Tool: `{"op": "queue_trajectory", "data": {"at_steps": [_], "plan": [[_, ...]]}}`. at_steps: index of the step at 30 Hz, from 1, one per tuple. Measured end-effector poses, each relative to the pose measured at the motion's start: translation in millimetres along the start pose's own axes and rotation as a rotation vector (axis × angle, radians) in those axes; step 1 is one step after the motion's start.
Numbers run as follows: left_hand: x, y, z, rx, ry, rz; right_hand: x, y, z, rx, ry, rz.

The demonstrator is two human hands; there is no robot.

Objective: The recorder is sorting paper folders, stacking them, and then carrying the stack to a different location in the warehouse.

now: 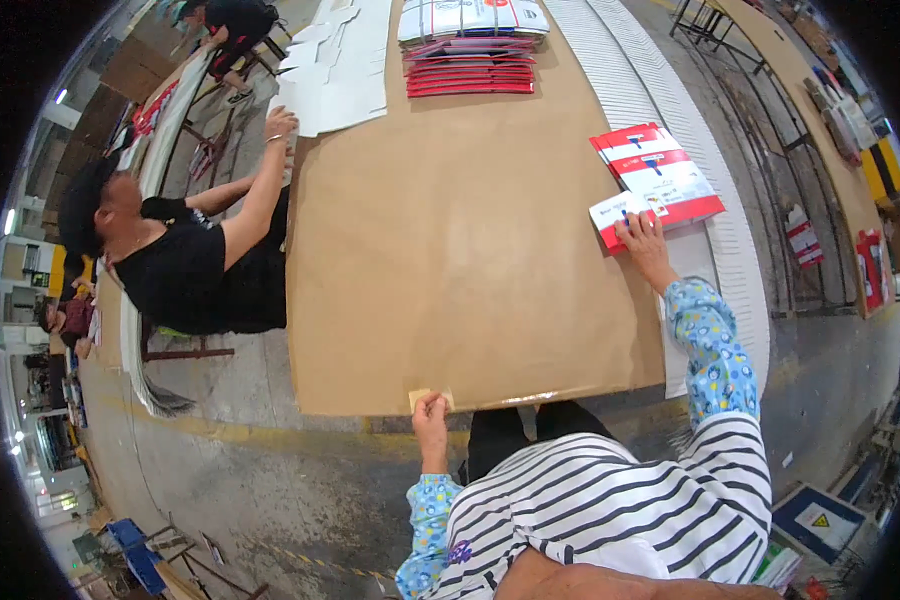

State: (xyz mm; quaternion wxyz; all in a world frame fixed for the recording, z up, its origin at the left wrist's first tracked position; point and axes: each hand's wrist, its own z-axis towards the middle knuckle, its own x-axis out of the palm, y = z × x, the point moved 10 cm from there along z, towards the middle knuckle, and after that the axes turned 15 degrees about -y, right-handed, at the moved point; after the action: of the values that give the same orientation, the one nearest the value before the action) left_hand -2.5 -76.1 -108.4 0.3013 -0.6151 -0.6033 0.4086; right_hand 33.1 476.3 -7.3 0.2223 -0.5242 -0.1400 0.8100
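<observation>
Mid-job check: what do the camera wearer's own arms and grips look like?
The left grip and right grip are ungloved. Both forearms wear light-blue printed sleeves with small yellow, white and darker-blue motifs. Above the right one shows a white shirt sleeve with dark stripes. No cables are visible.

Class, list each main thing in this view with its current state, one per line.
Left hand: pinching
Small tan piece: held at the table's near edge
Right hand: fingers on the nearest package, grip unclear
Red-and-white packages: flat, overlapping
Far stack: piled, bands across its top
Right-side white sheets: overlapping in rows
Brown tabletop: flat
</observation>
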Motion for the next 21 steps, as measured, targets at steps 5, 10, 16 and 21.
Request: {"op": "queue_trajectory", "data": {"at_steps": [5,10,16,21], "plan": [[30,-38,21,0.049,0.123,0.108,-10,-12,-18,-0.022,-0.022,0.066],[48,-59,20,0.075,0.155,0.173,-15,0,-6,-0.244,0.062,0.132],[71,-64,11,0.114,0.206,0.22,-26,36,8,-0.361,-0.002,0.194],[123,-86,-12,0.154,0.346,0.276,-78,29,62,-0.386,-0.198,0.267]]}}
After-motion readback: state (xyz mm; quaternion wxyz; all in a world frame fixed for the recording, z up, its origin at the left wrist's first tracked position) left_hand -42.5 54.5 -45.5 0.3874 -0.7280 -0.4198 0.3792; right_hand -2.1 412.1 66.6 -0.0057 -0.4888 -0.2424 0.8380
